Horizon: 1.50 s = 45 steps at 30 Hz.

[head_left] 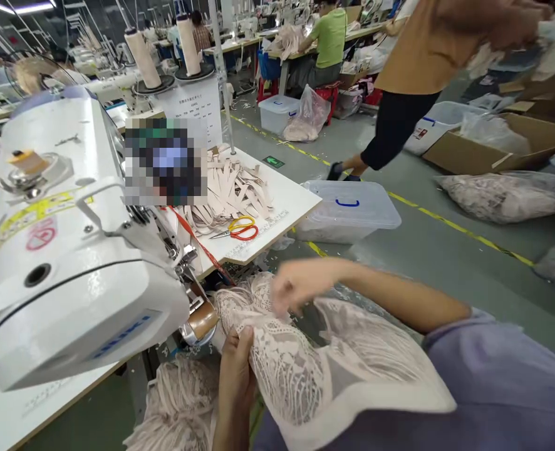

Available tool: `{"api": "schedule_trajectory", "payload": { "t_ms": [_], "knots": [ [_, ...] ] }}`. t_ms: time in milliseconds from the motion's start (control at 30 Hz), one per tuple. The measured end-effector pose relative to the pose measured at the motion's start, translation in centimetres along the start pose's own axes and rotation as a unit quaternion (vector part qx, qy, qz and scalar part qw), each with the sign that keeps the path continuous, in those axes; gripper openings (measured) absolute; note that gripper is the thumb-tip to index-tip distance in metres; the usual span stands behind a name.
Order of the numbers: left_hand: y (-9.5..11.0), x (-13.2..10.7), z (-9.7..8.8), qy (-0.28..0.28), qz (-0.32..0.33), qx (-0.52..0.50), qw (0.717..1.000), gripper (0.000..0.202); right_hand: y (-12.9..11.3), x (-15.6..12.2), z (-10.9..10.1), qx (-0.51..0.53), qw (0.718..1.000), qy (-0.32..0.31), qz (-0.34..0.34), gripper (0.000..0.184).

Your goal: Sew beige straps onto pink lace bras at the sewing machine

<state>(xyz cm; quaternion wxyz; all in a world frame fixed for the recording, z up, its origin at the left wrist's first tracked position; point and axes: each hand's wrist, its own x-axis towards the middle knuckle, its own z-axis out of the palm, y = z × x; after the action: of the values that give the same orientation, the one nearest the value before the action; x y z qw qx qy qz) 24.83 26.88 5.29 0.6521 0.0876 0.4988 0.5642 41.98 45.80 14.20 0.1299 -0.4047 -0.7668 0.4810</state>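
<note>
A pale pink lace garment piece (306, 369) lies across my lap, just right of the white sewing machine (71, 250). My left hand (237, 376) comes up from below and pinches the lace's left edge between thumb and fingers. My right hand (289, 285) is blurred by motion; its fingers are curled down onto the top of the lace near the machine's needle end. More of the same lace (178, 401) hangs in a bunch below the table edge.
A pile of beige strips (233, 188) and red-and-yellow scissors (240, 228) lie on the white table (291, 200). A clear lidded bin (347, 210) stands on the floor to the right. A person in an orange top (413, 69) walks in the aisle; bagged fabric (507, 194) and boxes lie beyond.
</note>
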Motion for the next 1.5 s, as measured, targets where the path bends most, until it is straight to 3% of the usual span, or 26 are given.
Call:
{"api": "schedule_trajectory", "payload": {
  "t_ms": [67, 200, 267, 367, 467, 567, 633, 700, 800, 867, 933, 1000, 1067, 1100, 1133, 1200, 1267, 1333, 1367, 1433, 1500],
  "knots": [
    [0.0, 0.3, -0.3, 0.042, -0.011, 0.014, 0.999, 0.039, 1.4, 5.6, -1.1, -0.083, 0.992, 0.097, 0.001, 0.02],
    [-0.4, 0.1, -1.5, 0.052, -0.005, 0.059, 0.997, 0.037, 2.6, 15.6, -2.3, -0.078, 0.976, 0.203, 0.026, 0.022],
    [-0.4, -0.4, -1.9, 0.06, 0.018, 0.113, 0.992, 0.038, 2.7, 18.2, -2.7, -0.052, 0.974, 0.218, 0.028, 0.014],
    [-0.2, -1.3, -2.2, 0.092, 0.069, 0.217, 0.969, 0.043, 2.6, 19.1, -3.0, 0.011, 0.975, 0.221, 0.005, 0.007],
    [0.2, -2.0, -1.8, 0.127, 0.156, 0.314, 0.928, 0.044, 2.3, 16.8, -2.6, 0.109, 0.974, 0.194, -0.036, 0.014],
    [1.3, -2.5, -1.0, 0.132, 0.226, 0.378, 0.888, 0.049, 2.0, 12.0, -0.1, 0.214, 0.969, 0.102, -0.066, 0.028],
    [2.4, -2.7, -0.6, 0.122, 0.229, 0.393, 0.882, 0.041, 1.9, 8.1, 2.8, 0.266, 0.961, 0.034, -0.07, 0.032],
    [3.5, -2.8, -0.3, 0.103, 0.173, 0.373, 0.906, 0.043, 2.0, 4.5, 6.2, 0.322, 0.944, -0.028, -0.07, 0.033],
    [4.4, -3.0, -0.5, 0.004, 0.033, 0.253, 0.967, 0.061, 2.3, 0.7, 10.5, 0.472, 0.864, -0.144, -0.095, 0.031],
    [4.4, -3.3, -0.7, -0.068, -0.008, 0.191, 0.979, 0.059, 2.5, -0.5, 12.2, 0.54, 0.811, -0.191, -0.119, 0.022],
    [4.2, -3.7, -0.8, -0.088, 0.006, 0.187, 0.978, 0.049, 2.7, -1.1, 13.2, 0.579, 0.783, -0.2, -0.112, 0.015],
    [4.3, -4.2, -0.5, -0.067, 0.052, 0.221, 0.972, 0.043, 2.9, -1.7, 14.0, 0.636, 0.741, -0.212, -0.044, 0.017],
    [4.7, -4.7, 0.3, -0.045, 0.104, 0.285, 0.952, 0.04, 3.0, -2.7, 14.6, 0.664, 0.696, -0.267, 0.05, 0.038],
    [4.9, -4.9, 0.8, -0.036, 0.126, 0.327, 0.936, 0.039, 3.0, -3.2, 14.7, 0.657, 0.688, -0.298, 0.084, 0.053],
    [5.2, -5.0, 1.3, -0.032, 0.141, 0.368, 0.919, 0.038, 2.9, -3.7, 14.7, 0.638, 0.694, -0.318, 0.104, 0.064],
    [5.8, -5.2, 2.3, -0.036, 0.156, 0.437, 0.885, 0.04, 2.4, -4.0, 14.1, 0.589, 0.742, -0.299, 0.113, 0.065],
    [6.3, -5.0, 2.7, -0.044, 0.179, 0.486, 0.854, 0.037, 1.5, -3.2, 13.0, 0.549, 0.799, -0.222, 0.105, 0.049],
    [6.6, -4.7, 2.2, -0.031, 0.25, 0.526, 0.812, 0.027, 0.5, -1.5, 11.8, 0.517, 0.841, -0.137, 0.082, 0.039],
    [6.7, -4.5, 1.6, -0.009, 0.31, 0.546, 0.778, 0.022, 0.1, -0.4, 11.3, 0.499, 0.858, -0.1, 0.061, 0.038],
    [6.7, -4.0, 0.1, 0.064, 0.441, 0.586, 0.677, 0.023, -0.6, 1.7, 10.6, 0.444, 0.895, -0.046, 0.013, 0.036],
    [6.7, -3.6, -1.5, 0.152, 0.514, 0.616, 0.578, 0.029, -1.2, 3.5, 10.3, 0.377, 0.925, -0.048, -0.024, 0.032]
  ]
}}
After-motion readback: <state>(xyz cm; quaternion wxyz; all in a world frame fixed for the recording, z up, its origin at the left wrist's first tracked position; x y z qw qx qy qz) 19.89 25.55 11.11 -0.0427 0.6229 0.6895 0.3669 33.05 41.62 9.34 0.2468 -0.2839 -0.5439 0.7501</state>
